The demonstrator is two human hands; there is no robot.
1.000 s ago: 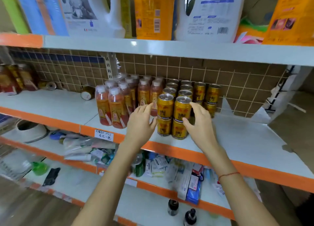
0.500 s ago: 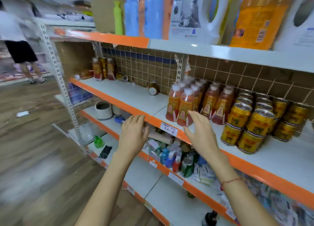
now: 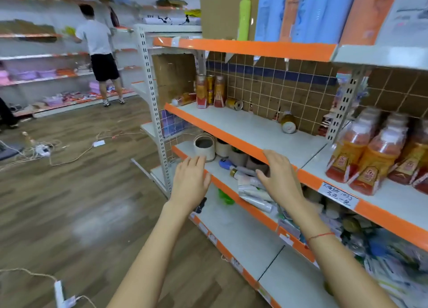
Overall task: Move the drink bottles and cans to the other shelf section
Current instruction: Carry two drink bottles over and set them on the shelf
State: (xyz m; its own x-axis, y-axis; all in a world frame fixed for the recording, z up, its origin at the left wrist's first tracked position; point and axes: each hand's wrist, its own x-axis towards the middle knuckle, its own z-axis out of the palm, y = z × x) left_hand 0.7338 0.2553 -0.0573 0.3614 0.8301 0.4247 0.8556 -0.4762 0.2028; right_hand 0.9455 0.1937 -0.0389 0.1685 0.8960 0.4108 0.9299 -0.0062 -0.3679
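Orange drink bottles [image 3: 375, 159] with white caps stand on the right shelf section at the frame's right edge. The left shelf section [image 3: 250, 127] holds a few bottles and a can [image 3: 209, 92] upright at its far left end, a gold can [image 3: 234, 104] lying on its side, and another tipped can [image 3: 288, 123] near the back wall. My left hand [image 3: 191, 182] hovers in front of the lower shelf with fingers straight, holding nothing. My right hand [image 3: 279, 175] is empty too, fingers relaxed, just below the left section's orange front edge.
A white upright post [image 3: 151, 94] bounds the shelf unit on the left. The shelf below holds cups [image 3: 203, 146] and tubes [image 3: 252, 189]. Cables and a power strip [image 3: 41, 150] lie on the wooden floor. A person [image 3: 98, 50] stands at far shelves. Detergent bottles fill the top shelf.
The view has swung left, from the stacked cans and bottles to the left shelf section. Both hands have moved left with it, away from the cans, still empty.
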